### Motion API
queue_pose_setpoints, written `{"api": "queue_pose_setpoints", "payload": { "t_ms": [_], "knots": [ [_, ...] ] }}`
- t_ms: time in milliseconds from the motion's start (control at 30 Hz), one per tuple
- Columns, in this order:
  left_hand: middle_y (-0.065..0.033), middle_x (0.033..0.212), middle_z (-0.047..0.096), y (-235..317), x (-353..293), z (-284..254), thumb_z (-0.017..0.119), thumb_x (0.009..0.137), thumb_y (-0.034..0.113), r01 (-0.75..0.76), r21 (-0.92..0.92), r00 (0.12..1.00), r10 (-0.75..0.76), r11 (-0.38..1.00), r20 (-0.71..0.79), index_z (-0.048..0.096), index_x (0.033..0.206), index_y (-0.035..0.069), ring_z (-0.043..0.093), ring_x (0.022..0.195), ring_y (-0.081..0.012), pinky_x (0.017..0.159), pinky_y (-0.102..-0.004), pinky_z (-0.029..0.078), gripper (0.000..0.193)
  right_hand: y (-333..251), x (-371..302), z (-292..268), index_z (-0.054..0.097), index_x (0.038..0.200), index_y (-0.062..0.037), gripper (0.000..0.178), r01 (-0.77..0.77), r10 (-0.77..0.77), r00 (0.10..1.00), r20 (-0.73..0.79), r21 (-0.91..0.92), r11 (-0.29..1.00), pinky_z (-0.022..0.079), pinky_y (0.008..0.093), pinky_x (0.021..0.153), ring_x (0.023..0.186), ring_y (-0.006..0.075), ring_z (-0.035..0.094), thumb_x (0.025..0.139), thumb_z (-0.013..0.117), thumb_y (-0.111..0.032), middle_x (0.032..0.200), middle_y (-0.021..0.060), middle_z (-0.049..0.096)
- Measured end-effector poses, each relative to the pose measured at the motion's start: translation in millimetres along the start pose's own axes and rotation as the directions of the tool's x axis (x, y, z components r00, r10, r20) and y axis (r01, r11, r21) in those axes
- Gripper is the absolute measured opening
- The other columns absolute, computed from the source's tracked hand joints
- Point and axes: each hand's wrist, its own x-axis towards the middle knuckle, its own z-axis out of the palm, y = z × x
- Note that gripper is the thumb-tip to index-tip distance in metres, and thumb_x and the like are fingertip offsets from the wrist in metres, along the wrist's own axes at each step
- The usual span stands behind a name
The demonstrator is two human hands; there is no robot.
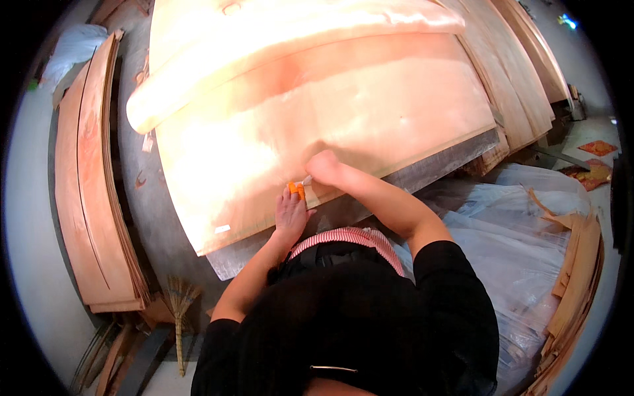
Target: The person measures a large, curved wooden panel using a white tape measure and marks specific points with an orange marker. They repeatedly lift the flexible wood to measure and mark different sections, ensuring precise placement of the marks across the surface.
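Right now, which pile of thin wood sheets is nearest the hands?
The middle pile, with a curled sheet across it: the left hand and right hand are at its near edge. The left pile and upper-right pile lie farther off.

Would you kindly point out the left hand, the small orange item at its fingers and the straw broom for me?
Left hand point(290, 214), head view: the back of the hand.
Small orange item point(296, 191), head view: the middle of its visible surface.
Straw broom point(179, 325), head view: the upper part of its handle.

right hand point(323, 167): fingers mostly hidden | orange item point(300, 191): apparently too small to identify
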Motion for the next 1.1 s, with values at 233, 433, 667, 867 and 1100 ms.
{"api": "queue_pose_setpoints", "payload": {
  "t_ms": [233,433,667,867,1100],
  "knots": [
    [-0.0172,0.119,0.044,-6,2,3,0.074,0.060,0.041,-0.070,-0.011,0.992,0.069,0.997,-0.110,0.043,0.121,0.000,0.042,0.109,-0.0282,0.089,-0.0374,0.035,0.080,8,22,50,0.066,0.081,-0.0013,0.021,-0.023,-0.002,0.980,-0.201,-0.123,0.992,0.043,0.0372,0.043,0.057,0.0224,0.057,0.067,0.056,-0.014,0.073,0.0134,0.062],
    [-0.0144,0.116,0.048,1,6,-17,0.068,0.067,0.044,-0.128,-0.013,0.990,0.127,0.992,-0.058,0.049,0.113,-0.002,0.042,0.109,-0.0265,0.085,-0.0352,0.035,0.068,18,23,40,0.067,0.068,-0.0111,0.010,-0.013,0.070,0.975,0.212,-0.259,0.966,0.047,0.0328,0.048,0.065,0.0187,0.064,0.071,0.058,-0.016,0.069,0.0034,0.065],
    [-0.0128,0.112,0.050,-13,0,-11,0.068,0.065,0.048,-0.154,0.042,0.983,0.157,0.987,-0.091,0.051,0.112,0.000,0.043,0.107,-0.0255,0.085,-0.0349,0.035,0.069,63,-1,-98,0.066,0.080,-0.0116,0.011,-0.264,0.261,0.962,-0.076,-0.026,0.964,0.047,0.0328,0.054,0.067,0.0210,0.063,0.075,0.057,-0.015,0.072,0.0091,0.064],
    [-0.0128,0.109,0.050,-22,-4,-15,0.070,0.063,0.046,-0.232,-0.010,0.955,0.226,0.973,-0.193,0.050,0.114,0.003,0.043,0.108,-0.0263,0.085,-0.0378,0.036,0.070,73,-50,-70,0.064,0.082,-0.0110,0.022,-0.373,0.209,0.923,0.323,0.884,0.281,0.037,0.0218,0.049,0.054,0.0067,0.048,0.086,0.057,-0.032,0.061,-0.0022,0.055],
    [-0.0180,0.128,0.040,-25,-10,-23,0.065,0.070,0.046,-0.268,-0.134,0.957,0.247,0.954,-0.154,0.042,0.125,0.002,0.033,0.123,-0.0309,0.096,-0.0433,0.030,0.073,50,-105,-19,0.064,0.093,-0.0091,0.022,-0.382,0.155,0.906,0.394,0.919,-0.102,0.031,0.0172,0.048,0.053,0.0027,0.041,0.089,0.054,-0.029,0.060,-0.0066,0.045]
  ]
}}
